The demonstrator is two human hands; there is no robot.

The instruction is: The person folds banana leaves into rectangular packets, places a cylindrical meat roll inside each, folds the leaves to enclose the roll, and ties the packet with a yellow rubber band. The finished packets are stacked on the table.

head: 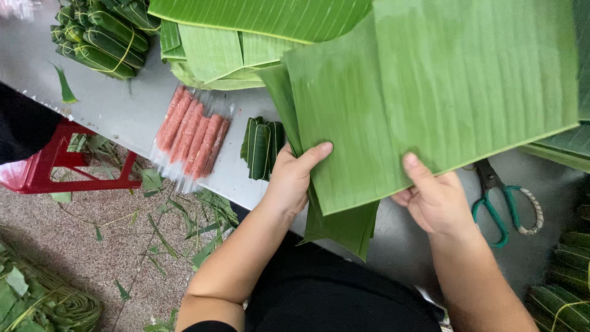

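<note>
Both my hands hold a stack of large cut banana leaf sheets (430, 92) over the grey table (123, 110). My left hand (292, 178) grips the stack's left edge, thumb on top. At the lower right edge my right hand (433, 197) pinches the top sheet, with its thumb lying over the leaf. Darker leaf pieces (344, 227) hang below the top sheet. Several pink sausage-like rolls in clear wrap (192, 136) lie on the table left of my hands, and a small folded leaf bundle (262, 147) sits beside them.
Green-handled scissors (504, 203) lie on the table at right. Tied leaf-wrapped parcels (101, 37) are stacked at the far left, more at the lower right (562, 295). Folded leaf sheets (215, 58) lie at the back. A red stool (43, 169) and leaf scraps (166, 240) are on the floor.
</note>
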